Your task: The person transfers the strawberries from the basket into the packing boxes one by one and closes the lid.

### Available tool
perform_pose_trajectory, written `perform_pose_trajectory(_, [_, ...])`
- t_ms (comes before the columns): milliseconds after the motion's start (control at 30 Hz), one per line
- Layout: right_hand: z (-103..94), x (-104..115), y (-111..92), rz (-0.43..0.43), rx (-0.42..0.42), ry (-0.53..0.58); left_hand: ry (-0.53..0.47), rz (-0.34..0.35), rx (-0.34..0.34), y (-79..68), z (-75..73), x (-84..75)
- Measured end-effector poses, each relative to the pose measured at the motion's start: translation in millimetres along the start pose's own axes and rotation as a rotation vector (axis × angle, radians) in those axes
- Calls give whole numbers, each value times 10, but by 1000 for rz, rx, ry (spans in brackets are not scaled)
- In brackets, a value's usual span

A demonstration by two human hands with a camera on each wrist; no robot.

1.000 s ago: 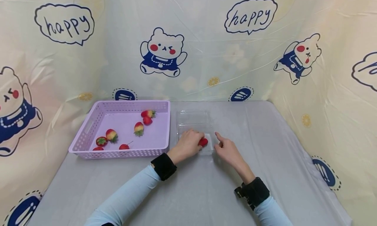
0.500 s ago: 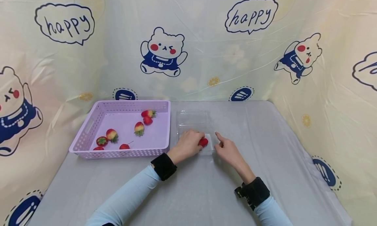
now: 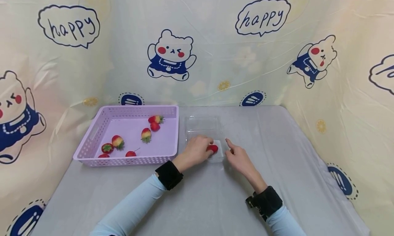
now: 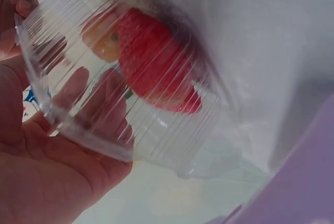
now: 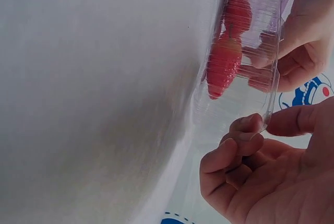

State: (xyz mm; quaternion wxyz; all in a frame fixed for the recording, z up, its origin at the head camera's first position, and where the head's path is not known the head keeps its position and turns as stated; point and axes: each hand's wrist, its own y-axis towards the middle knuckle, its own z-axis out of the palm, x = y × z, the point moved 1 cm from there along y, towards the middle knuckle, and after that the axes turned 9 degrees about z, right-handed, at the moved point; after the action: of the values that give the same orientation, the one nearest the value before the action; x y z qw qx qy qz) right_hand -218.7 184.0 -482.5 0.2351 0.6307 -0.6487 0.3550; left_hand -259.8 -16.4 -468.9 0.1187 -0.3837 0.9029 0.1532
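A clear plastic clamshell box (image 3: 218, 158) lies on the cloth with its lid folded back. My left hand (image 3: 196, 149) reaches over its left side, fingers inside. By those fingertips lies a red strawberry (image 3: 213, 148); whether they grip or only touch it is hidden behind ribbed plastic. In the right wrist view a strawberry (image 5: 224, 70) lies end to end with another red fruit (image 5: 238, 15) on the box floor. The left wrist view also shows a yellow-red fruit (image 4: 100, 38) through the wall. My right hand (image 5: 266, 172) pinches the box's rim at a near corner.
Left of the box stands a purple perforated basket (image 3: 129, 161) with several strawberries, such as one with a yellow end (image 3: 146, 134), and a red fruit with a thin stem (image 3: 130, 154). A printed curtain (image 3: 212, 65) hangs behind and beside the grey cloth (image 3: 212, 201).
Almost nothing differs. The left wrist has shifted slightly left and down, while the right hand, box and fruit stay in place.
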Motion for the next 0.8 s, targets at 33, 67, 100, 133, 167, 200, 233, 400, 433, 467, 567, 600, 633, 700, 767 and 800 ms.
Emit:
perform_pose_trajectory(33, [-1, 6, -3, 0, -1, -2, -1, -5, 0, -5, -15, -4])
perform_pose_trajectory(67, [-2, 12, -5, 2, -4, -3, -8, -11, 0, -10, -35, -9])
perform_pose_trajectory(100, [0, 18, -7, 6, -7, -7, -19, -16, -2, -15, -55, -14])
perform_pose_trajectory(133, [0, 25, -10, 9, -10, -9, -27, -20, -5, -18, -73, -18])
perform_pose_trajectory(167, [0, 30, -11, 11, -12, -11, -35, -23, -8, -22, -93, -23])
perform_pose_trajectory(200, [-2, 35, -14, 10, -15, -14, -41, -25, -12, -25, -112, -27])
perform_pose_trajectory(233, [-1, 39, -14, 9, -17, -17, -46, -25, -17, -28, -128, -28])
perform_pose_trajectory(400, [-3, 36, -14, 1, -5, -21, -62, -25, -33, -41, -196, -30])
perform_pose_trajectory(433, [-3, 33, -13, 0, -1, -20, -71, -27, -34, -44, -212, -31])
perform_pose_trajectory(467, [-2, 29, -11, 1, 4, -19, -82, -31, -33, -45, -227, -31])
perform_pose_trajectory(567, [0, 18, -5, -4, 9, -19, -122, -46, -24, -42, -277, -29])
perform_pose_trajectory(600, [-2, 18, -5, -4, 10, -16, -135, -57, -21, -40, -296, -29])
perform_pose_trajectory(633, [-1, 15, -4, -2, 10, -15, -147, -69, -18, -40, -318, -31])
perform_pose_trajectory(700, [-4, 15, -4, -4, 10, -12, -161, -90, -17, -35, -359, -34])
perform_pose_trajectory(767, [-7, 15, -6, -5, 6, -9, -169, -108, -16, -34, -400, -44])
perform_pose_trajectory(800, [-8, 14, -8, -5, 3, -8, -173, -110, -16, -35, -418, -51])
